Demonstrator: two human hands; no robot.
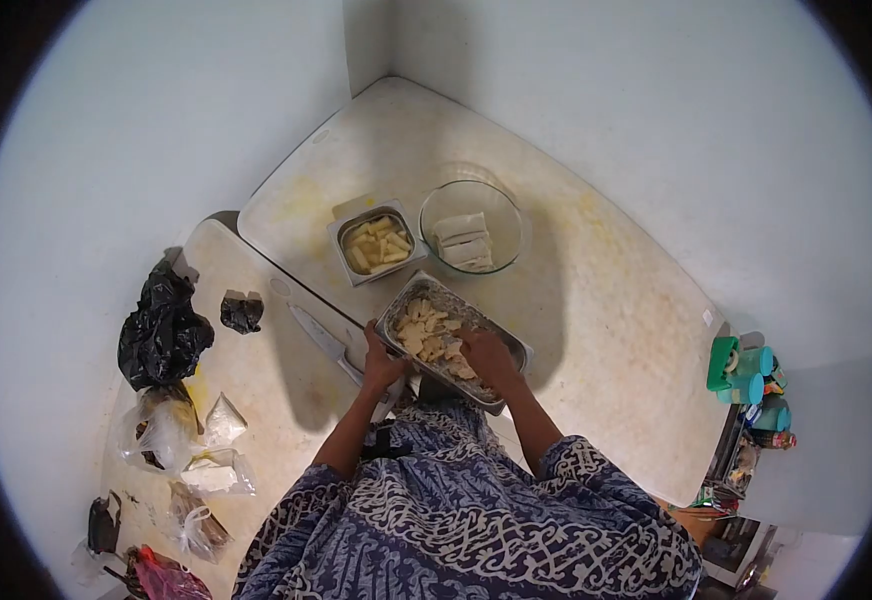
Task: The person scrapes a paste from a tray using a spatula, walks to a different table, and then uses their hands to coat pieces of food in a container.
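Observation:
A rectangular metal pan (513,345) is tilted close to my body, with pale pieces coated in what looks like flour (424,328) inside. My left hand (384,364) is closed on the pan's left edge. Inside the pan, my right hand (486,357) has its fingers curled down among the coated pieces; whatever is between them is hidden. Just beyond the pan stands a smaller metal container (349,262) of pale yellow sticks (380,243) in liquid. To its right, a round glass bowl (508,212) holds several white blocks or strips (463,240).
A large knife (318,334) lies left of the pan, its handle toward me. Black plastic bags (164,330), clear bags (211,470) and a white packet (225,421) line the left side. Turquoise-lidded jars (746,385) stand at the right edge. Walls meet behind the white boards (616,300).

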